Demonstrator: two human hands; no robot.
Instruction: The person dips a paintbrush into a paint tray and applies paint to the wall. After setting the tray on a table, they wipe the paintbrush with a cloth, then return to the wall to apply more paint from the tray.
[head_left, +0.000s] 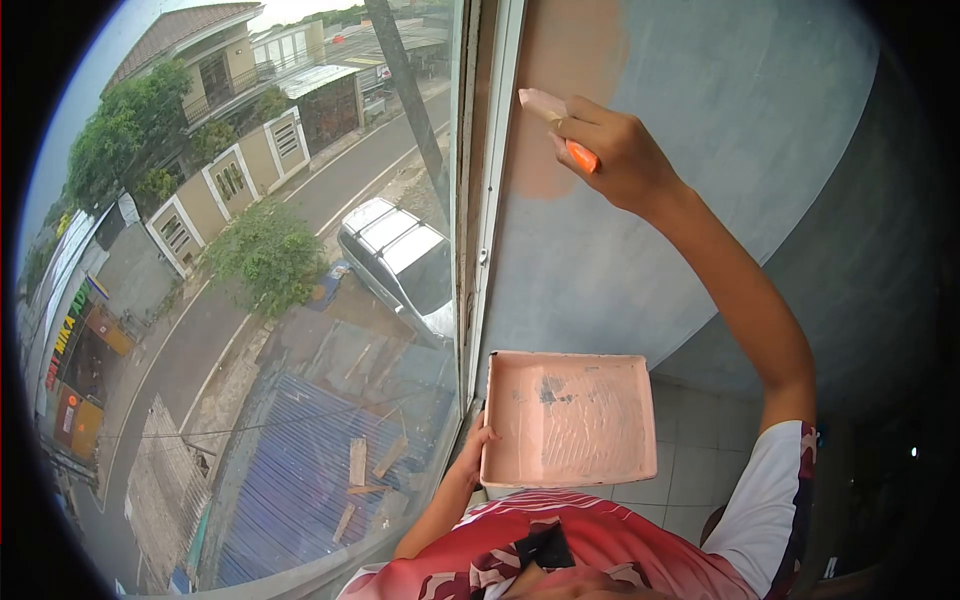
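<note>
Chiefly, one paintbrush [541, 104], orange-ended and coated pale peach at the head, in the right hand [618, 150]. Fingers closed around its handle; head directed toward the window frame [493, 200], alongside the peach paint patch [572, 60] on the grey wall [700, 140]. Whether the bristles touch the wall cannot be told. The grip, close to the head, probably serves fine control beside the narrow strip of frame.

Item: one paint tray [600, 425], peach-coated, its ribbed bed showing streaks and a few grey spots (worn or thinly covered, hard to say which). Location: in front of the torso, below the raised right arm, above the tiled floor [690, 455]. The left hand [476, 448] grasps its left side, thumb over the rim, the remaining fingers mostly hidden beneath. Held with its open face up, presumably to keep the paint inside and within reach of the brush.

Edges: the frame stands just beside the brush head and bounds movement on the left; the tray's left rim lies near the same frame, leaving the left hand little room there. The peach patch ends in a soft, uneven border against the grey. Open room: broad wall to the right of the patch, and a gap between the right hand and the tray below.
</note>
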